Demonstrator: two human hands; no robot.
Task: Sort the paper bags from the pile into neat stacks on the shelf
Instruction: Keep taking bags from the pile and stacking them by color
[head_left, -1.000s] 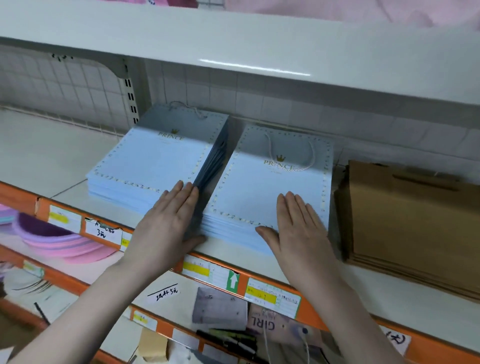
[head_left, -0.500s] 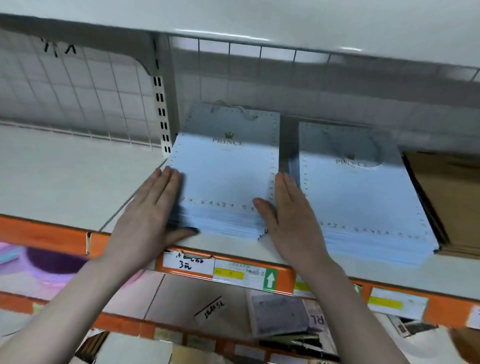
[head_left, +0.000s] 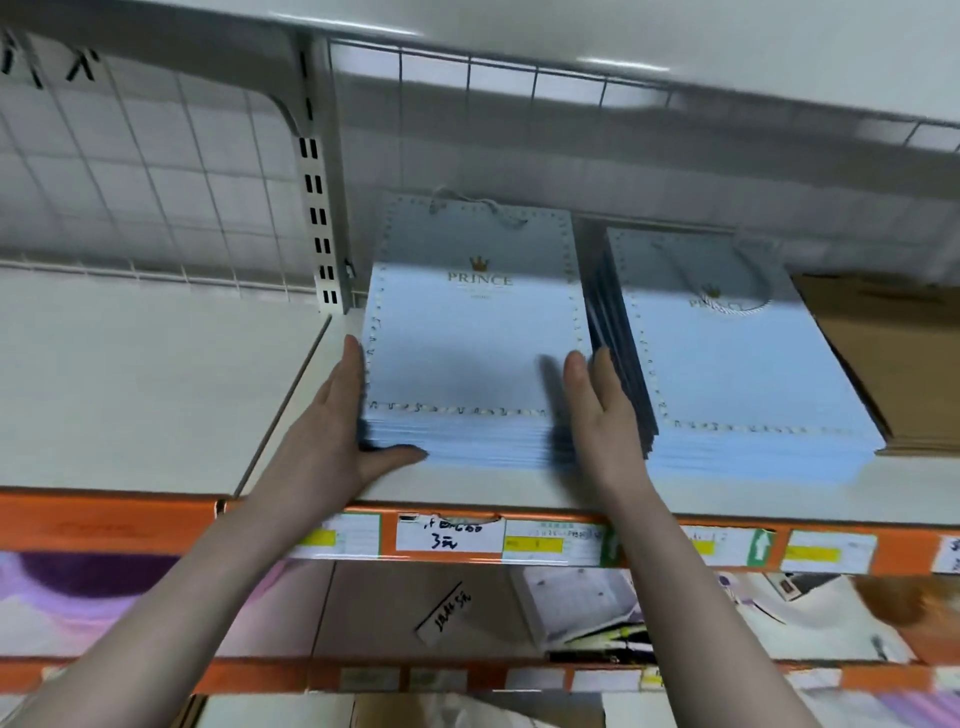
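Two stacks of flat light-blue "PRINCE" paper bags lie side by side on the white shelf (head_left: 156, 395). My hands flank the left stack (head_left: 467, 332). My left hand (head_left: 332, 421) presses flat against its left side, thumb along the front edge. My right hand (head_left: 597, 410) presses straight-fingered against its right side, in the gap beside the right stack (head_left: 737, 374). A stack of brown paper bags (head_left: 893, 353) lies at the far right.
A white upright post (head_left: 322, 218) and wire mesh back (head_left: 156, 182) stand behind the shelf. The shelf above (head_left: 519, 31) hangs low overhead. Orange price rail (head_left: 104, 525) runs along the front edge. Lower shelves hold purple basins (head_left: 78, 587) and papers.
My hands went from resting on top of the two stacks to flanking the left stack. The left stack now lies straighter and the view has shifted left.
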